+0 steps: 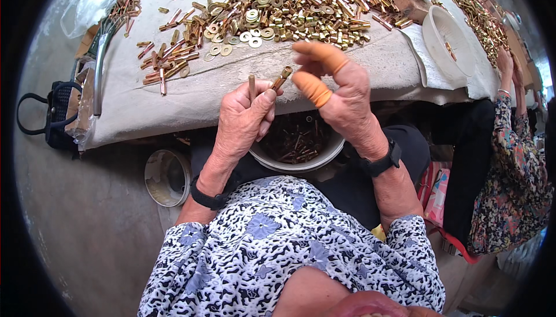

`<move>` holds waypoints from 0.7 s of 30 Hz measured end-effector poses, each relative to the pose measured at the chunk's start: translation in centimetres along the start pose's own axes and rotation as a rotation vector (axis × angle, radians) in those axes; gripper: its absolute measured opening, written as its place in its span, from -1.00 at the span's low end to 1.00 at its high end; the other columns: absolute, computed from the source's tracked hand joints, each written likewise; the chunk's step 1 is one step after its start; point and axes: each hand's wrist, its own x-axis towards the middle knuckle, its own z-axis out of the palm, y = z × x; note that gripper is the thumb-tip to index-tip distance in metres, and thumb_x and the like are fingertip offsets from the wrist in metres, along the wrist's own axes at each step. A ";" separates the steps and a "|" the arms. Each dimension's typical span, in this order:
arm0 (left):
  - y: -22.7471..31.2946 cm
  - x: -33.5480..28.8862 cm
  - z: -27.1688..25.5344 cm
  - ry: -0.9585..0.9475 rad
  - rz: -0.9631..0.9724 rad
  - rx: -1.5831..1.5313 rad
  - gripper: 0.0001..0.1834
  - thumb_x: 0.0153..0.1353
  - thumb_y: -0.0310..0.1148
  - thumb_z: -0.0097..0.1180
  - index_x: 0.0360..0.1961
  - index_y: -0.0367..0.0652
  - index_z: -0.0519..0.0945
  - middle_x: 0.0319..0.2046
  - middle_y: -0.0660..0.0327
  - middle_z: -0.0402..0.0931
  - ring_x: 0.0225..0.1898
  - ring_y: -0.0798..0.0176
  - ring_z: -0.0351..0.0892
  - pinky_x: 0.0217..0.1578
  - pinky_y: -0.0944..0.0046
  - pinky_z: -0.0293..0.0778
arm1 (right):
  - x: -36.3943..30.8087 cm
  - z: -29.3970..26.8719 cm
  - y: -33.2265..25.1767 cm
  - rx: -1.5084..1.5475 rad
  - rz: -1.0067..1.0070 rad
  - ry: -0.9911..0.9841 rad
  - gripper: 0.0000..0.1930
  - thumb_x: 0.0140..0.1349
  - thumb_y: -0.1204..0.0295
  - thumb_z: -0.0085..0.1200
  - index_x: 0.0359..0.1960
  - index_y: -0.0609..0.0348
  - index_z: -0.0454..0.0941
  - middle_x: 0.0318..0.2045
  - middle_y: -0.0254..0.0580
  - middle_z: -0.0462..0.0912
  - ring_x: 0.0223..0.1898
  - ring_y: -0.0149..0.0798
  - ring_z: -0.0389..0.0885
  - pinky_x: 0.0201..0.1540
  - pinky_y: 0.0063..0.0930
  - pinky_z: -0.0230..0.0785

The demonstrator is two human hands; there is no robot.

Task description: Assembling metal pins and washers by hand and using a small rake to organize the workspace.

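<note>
Left hand [243, 117] closed around an upright bolt [252, 85]. Right hand [336, 94], orange finger covers, pinches a second bolt [282, 78] at its tip; bowl [295, 143] of bolts below.

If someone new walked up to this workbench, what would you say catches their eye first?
Most striking is the glittering heap of brass-coloured bolts, nuts and washers spread over the grey cloth-covered table at the top. Just below it, the right hand, with orange rubber finger cots on two fingers, pinches a brass-coloured bolt, while the left hand grips a second one. Beneath both hands, a round white bowl of darker bolts sits on the lap.
</note>
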 end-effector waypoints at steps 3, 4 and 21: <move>0.2 -0.4 -0.1 -0.009 -0.015 0.037 -0.75 0.31 -0.25 0.04 -0.22 -0.26 0.53 -0.67 0.37 0.37 -0.78 0.59 0.23 -0.81 0.57 0.10 | 0.2 -1.3 0.1 -0.114 0.017 -0.214 -0.85 0.11 0.47 0.21 -0.55 0.27 0.57 -0.78 -0.32 0.42 -0.69 -0.43 0.41 -0.64 -0.52 0.23; 0.2 -0.5 0.0 -0.023 -0.036 0.066 -0.76 0.31 -0.26 0.04 -0.22 -0.25 0.53 -0.68 0.37 0.37 -0.78 0.59 0.23 -0.81 0.57 0.10 | 0.2 -1.7 0.2 -0.154 0.110 -0.278 -0.81 0.13 0.44 0.20 -0.57 0.27 0.56 -0.78 -0.34 0.39 -0.69 -0.48 0.37 -0.65 -0.52 0.19; 2.9 -0.7 -2.6 0.046 -0.040 0.052 -0.63 0.34 -0.23 -0.21 -0.08 -0.35 0.45 -0.65 0.40 0.24 -0.71 0.61 0.01 -0.70 0.56 0.00 | 3.6 4.4 4.7 -0.964 -0.158 -0.665 -0.89 0.17 0.37 0.06 -0.29 0.06 0.53 -0.53 -0.16 0.51 -0.49 -0.09 0.54 -0.47 -0.25 0.37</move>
